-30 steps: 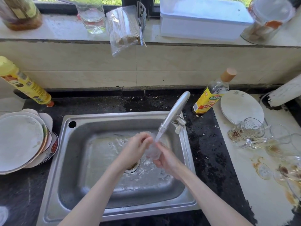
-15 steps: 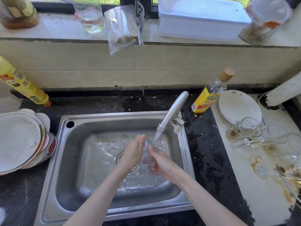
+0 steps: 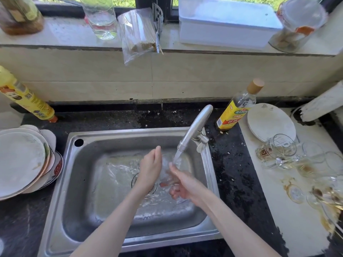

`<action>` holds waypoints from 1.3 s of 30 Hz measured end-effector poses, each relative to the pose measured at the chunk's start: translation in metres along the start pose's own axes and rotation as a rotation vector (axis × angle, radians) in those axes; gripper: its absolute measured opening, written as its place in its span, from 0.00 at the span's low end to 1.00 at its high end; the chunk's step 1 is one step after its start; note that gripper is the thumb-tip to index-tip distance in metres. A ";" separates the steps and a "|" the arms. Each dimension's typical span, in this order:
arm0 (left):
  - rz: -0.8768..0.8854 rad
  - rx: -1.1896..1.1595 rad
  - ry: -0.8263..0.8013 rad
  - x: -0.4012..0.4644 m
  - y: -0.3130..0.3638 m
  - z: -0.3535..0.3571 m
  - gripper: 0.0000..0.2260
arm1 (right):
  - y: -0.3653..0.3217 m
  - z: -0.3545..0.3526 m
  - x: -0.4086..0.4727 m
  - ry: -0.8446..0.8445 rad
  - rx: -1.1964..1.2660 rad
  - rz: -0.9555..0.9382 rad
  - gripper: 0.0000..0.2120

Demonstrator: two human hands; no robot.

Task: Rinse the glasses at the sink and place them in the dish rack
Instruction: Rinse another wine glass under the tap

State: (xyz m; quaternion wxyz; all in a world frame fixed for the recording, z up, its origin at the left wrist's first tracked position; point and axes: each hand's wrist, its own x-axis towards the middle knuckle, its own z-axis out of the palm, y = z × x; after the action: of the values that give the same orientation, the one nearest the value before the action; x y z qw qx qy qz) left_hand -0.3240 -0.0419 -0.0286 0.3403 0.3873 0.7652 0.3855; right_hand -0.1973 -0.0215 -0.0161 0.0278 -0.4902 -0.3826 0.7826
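A clear glass (image 3: pixel 168 176) is under the running faucet (image 3: pixel 194 127), over the steel sink (image 3: pixel 111 138). My right hand (image 3: pixel 187 185) grips it from the right, and its curled fingertips show through the wet glass. Against the glass's left side lies my left hand (image 3: pixel 150 167), its fingers straight and pointing up. Water from the spout (image 3: pixel 176 157) falls between the two hands. Several dirty glasses (image 3: pixel 278 151) lie tipped over on the white counter at the right, with brown stains around them.
A stack of plates (image 3: pixel 22 160) sits left of the sink and a white plate (image 3: pixel 269 121) at the right rear. A yellow-labelled bottle (image 3: pixel 235 110) stands beside the faucet and a yellow bottle (image 3: pixel 24 97) at far left. Jars and a white box (image 3: pixel 226 25) line the sill.
My left hand's fingers have uncurled from the glass and straightened against its side. Both hands and the glass have sunk slightly lower in the sink under the stream.
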 end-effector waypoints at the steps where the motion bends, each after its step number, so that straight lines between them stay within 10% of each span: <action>1: -0.013 0.005 0.003 0.001 0.002 -0.001 0.20 | 0.002 -0.001 0.001 0.019 -0.022 -0.014 0.19; 9: 0.145 -0.129 -0.368 -0.003 0.006 -0.009 0.06 | 0.004 -0.017 -0.005 -0.066 0.316 -0.080 0.23; 11: 0.187 -0.155 -0.462 -0.009 0.005 -0.007 0.20 | 0.003 -0.019 -0.004 -0.082 0.362 -0.096 0.24; 14: 0.201 -0.125 -0.331 -0.011 0.009 -0.003 0.23 | -0.001 -0.018 -0.005 -0.125 0.319 -0.080 0.26; 17: 0.167 -0.092 -0.165 -0.010 0.010 -0.001 0.04 | -0.001 -0.018 -0.004 -0.097 0.139 -0.056 0.23; 21: 0.075 -0.077 0.002 -0.007 0.008 0.001 0.18 | 0.001 -0.015 -0.008 -0.005 0.001 -0.005 0.24; 25: 0.159 -0.139 -0.283 -0.008 0.003 -0.005 0.08 | 0.000 -0.022 -0.009 -0.128 0.548 0.079 0.18; 29: 0.184 -0.183 -0.418 -0.011 0.003 -0.009 0.26 | 0.000 -0.030 -0.007 -0.454 0.957 0.135 0.15; 35: 0.162 -0.180 -0.363 -0.008 0.004 -0.009 0.05 | -0.010 -0.032 -0.013 -0.191 0.534 0.038 0.16; 39: 0.146 -0.212 -0.364 -0.006 0.008 -0.011 0.08 | -0.013 -0.032 -0.015 -0.220 0.514 0.061 0.15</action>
State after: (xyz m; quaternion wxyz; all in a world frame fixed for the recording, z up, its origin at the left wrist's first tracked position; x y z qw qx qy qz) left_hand -0.3273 -0.0469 -0.0154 0.4827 0.4671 0.6163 0.4111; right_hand -0.1688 -0.0006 -0.0037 0.0859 -0.3905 -0.1575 0.9029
